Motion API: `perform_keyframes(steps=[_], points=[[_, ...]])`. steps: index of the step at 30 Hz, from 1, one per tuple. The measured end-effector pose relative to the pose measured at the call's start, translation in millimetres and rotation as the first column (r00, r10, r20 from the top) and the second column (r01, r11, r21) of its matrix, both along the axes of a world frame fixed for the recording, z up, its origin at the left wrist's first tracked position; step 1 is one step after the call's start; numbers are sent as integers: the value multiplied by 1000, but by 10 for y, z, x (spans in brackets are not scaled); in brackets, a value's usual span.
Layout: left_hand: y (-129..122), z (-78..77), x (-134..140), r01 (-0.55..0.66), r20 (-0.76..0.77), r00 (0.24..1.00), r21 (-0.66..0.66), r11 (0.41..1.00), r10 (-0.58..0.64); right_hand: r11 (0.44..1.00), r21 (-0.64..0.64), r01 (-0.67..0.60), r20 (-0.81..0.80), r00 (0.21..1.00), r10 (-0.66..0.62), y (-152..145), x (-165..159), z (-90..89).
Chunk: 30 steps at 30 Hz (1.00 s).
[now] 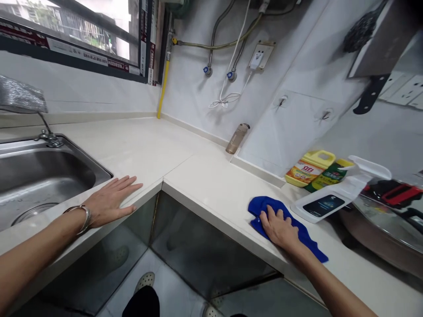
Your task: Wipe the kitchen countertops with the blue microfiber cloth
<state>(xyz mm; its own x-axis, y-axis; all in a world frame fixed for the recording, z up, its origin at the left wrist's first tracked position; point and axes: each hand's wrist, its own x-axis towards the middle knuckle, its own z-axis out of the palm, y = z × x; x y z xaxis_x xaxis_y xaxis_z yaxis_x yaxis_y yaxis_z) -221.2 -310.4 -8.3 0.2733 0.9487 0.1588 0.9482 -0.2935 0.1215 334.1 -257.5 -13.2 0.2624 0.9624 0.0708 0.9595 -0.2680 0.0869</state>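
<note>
My left hand (pixel 114 200) lies flat on the white countertop (pixel 127 136), close to the sink's corner, with its fingers spread and nothing in it. A metal bracelet (pixel 86 216) circles that wrist. On the right stretch of counter, near the front edge, my right hand (pixel 280 226) presses down on a crumpled blue cloth (pixel 309 242), its fingers curled over the fabric. Just beyond the cloth, a white spray bottle (pixel 325 202) stands with its dark label facing me.
A steel sink (pixel 76 165) with a faucet (pixel 49 137) is at left. Yellow (pixel 306 169) and green (pixel 328 176) bottles stand by the wall, near a lidded pan (pixel 386 229). A brown bottle (pixel 237 139) stands in back. A cleaver (pixel 373 53) hangs upper right.
</note>
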Motion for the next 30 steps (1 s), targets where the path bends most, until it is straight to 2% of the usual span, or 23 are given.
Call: perform_keyframes(steps=[3, 7, 17, 20, 23, 30], points=[[19, -75, -60, 16, -9, 1000, 38, 999, -16, 996, 7, 91, -45, 995, -91, 319, -53, 63], [7, -86, -82, 24, -14, 1000, 58, 998, -24, 986, 26, 162, -82, 984, -159, 648, -55, 90], [-13, -59, 13, 12, -53, 999, 49, 999, -10, 979, 3, 205, -139, 969, -203, 1324, -45, 79], [-33, -51, 36, 11, -58, 998, 51, 999, -8, 988, 0, 154, -137, 979, -152, 1464, -213, 72], [-58, -2, 66, -1, -41, 999, 39, 999, 2, 999, 10, 40, -116, 992, -38, 1579, -430, 91], [-124, 175, 172, -47, -48, 998, -83, 995, 44, 986, -9, -166, -103, 981, 164, 1882, -760, 135]])
